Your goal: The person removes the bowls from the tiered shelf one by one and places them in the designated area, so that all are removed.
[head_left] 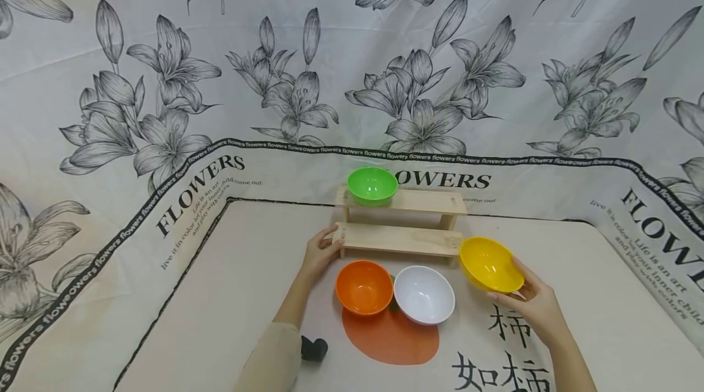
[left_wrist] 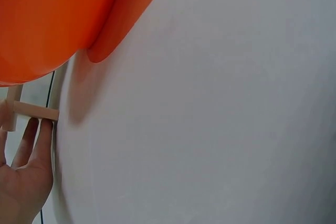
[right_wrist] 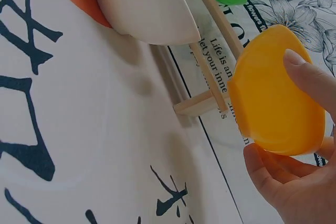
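Grip of right hand (head_left: 532, 299) holds the yellow bowl (head_left: 491, 265) at four o'clock from the wooden stand (head_left: 400, 237); at eight o'clock, I see left hand (head_left: 321, 252) pinching the stand's end.

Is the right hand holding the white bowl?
No, the right hand holds the yellow bowl, and the white bowl is beside the orange bowl.

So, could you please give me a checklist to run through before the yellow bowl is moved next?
1. Yellow bowl gripped: ok, the right hand pinches it.
2. Yellow bowl level: not ok, it looks tilted.
3. Lower wooden shelf steadied: ok, the left hand holds its left end.
4. Yellow bowl clear of that shelf: cannot tell, they nearly meet in the head view.
5. Green bowl on the upper wooden shelf: ok.
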The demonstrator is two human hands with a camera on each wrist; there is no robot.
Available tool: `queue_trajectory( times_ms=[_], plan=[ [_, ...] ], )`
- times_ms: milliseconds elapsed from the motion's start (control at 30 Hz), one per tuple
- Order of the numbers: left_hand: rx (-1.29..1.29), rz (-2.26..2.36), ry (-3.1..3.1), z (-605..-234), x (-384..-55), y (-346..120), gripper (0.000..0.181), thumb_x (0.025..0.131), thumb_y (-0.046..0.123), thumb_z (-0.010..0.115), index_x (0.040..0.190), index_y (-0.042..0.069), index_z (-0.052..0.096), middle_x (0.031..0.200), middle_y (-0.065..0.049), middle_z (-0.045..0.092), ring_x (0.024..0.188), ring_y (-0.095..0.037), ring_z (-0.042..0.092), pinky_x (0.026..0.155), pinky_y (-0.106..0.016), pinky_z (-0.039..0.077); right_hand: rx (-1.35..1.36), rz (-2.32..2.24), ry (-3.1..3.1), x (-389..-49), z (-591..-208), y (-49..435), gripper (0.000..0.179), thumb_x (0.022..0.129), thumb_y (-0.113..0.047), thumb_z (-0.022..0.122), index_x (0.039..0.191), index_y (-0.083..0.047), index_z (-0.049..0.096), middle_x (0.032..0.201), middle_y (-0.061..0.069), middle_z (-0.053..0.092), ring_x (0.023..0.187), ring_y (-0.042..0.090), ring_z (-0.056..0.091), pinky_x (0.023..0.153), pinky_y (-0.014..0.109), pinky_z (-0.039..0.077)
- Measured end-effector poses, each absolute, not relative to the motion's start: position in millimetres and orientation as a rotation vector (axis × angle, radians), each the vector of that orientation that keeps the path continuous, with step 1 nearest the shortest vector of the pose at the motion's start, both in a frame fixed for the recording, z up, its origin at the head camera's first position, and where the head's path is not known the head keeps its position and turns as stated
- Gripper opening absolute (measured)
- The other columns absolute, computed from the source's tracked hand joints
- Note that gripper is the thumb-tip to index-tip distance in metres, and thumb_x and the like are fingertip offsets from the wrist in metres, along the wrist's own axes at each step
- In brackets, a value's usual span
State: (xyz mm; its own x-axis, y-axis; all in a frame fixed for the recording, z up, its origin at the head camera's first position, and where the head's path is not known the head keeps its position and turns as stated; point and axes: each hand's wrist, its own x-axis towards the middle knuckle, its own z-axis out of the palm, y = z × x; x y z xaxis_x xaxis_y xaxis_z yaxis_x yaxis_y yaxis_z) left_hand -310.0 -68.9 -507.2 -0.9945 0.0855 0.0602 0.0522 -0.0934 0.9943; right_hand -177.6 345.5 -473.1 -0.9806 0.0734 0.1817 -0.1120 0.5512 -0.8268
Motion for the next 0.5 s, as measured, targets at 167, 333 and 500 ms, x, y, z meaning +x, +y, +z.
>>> queue_trajectory(
  times_ms=[167, 333, 500],
  plan=[
    [0.154, 2.325, 2.078, -508, -310, -69, 0.049, 0.087, 0.006, 0.065, 0.134, 0.0, 0.049, 0.113, -0.029, 0.06, 0.088, -0.015, 0.061, 0.082, -0.033, 0.056, -0.074, 1.47, -2.615, -166, -464, 338, 0.092, 0.085, -0.025, 0.071, 0.151, -0.004, 0.01, 0.153, 0.025, 0.016, 0.131, 0.045, 0.031, 0.085, -0.001, 0.035],
    [0.155, 2.332, 2.075, -508, -310, -68, 0.049, 0.087, 0.005, 0.065, 0.133, -0.002, 0.049, 0.112, -0.029, 0.061, 0.087, -0.014, 0.062, 0.081, -0.032, 0.056, -0.146, 1.484, -2.654, -156, -461, 336, 0.092, 0.086, -0.024, 0.07, 0.15, -0.001, 0.008, 0.151, 0.028, 0.016, 0.129, 0.048, 0.03, 0.084, -0.003, 0.034],
    [0.145, 2.333, 2.053, -508, -310, -68, 0.05, 0.087, 0.005, 0.065, 0.134, 0.0, 0.049, 0.113, -0.028, 0.061, 0.087, -0.013, 0.061, 0.083, -0.033, 0.055, -0.183, 1.484, -2.685, -153, -465, 336, 0.094, 0.085, -0.025, 0.071, 0.149, 0.001, 0.007, 0.151, 0.03, 0.015, 0.129, 0.049, 0.029, 0.084, -0.003, 0.033]
  ],
)
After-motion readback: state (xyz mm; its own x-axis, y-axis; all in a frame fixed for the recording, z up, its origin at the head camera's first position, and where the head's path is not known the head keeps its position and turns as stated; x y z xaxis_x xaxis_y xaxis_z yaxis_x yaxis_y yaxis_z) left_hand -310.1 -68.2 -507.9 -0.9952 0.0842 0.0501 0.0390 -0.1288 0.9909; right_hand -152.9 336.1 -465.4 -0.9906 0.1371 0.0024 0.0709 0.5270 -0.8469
